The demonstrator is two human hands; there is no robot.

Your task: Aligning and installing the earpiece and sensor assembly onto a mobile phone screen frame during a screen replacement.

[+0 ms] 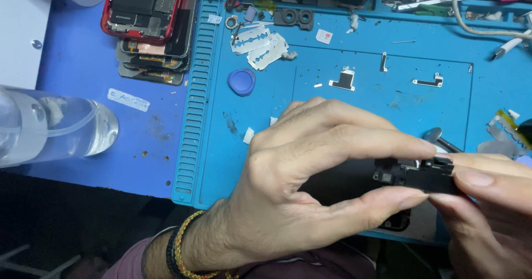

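blue mat [354,90], black part [413,173], red phone [145,7]

light: bright, even, from above | shadows: soft and short under the left hand [310,168] | glare: white glints on the clear plastic bottle [52,126] | focus: blue rubber mat [354,90] sharp, near right hand [493,201] slightly soft | bottom edge: dark

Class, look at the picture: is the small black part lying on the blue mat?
No, both hands, left and right, pinch the black part above the mat.
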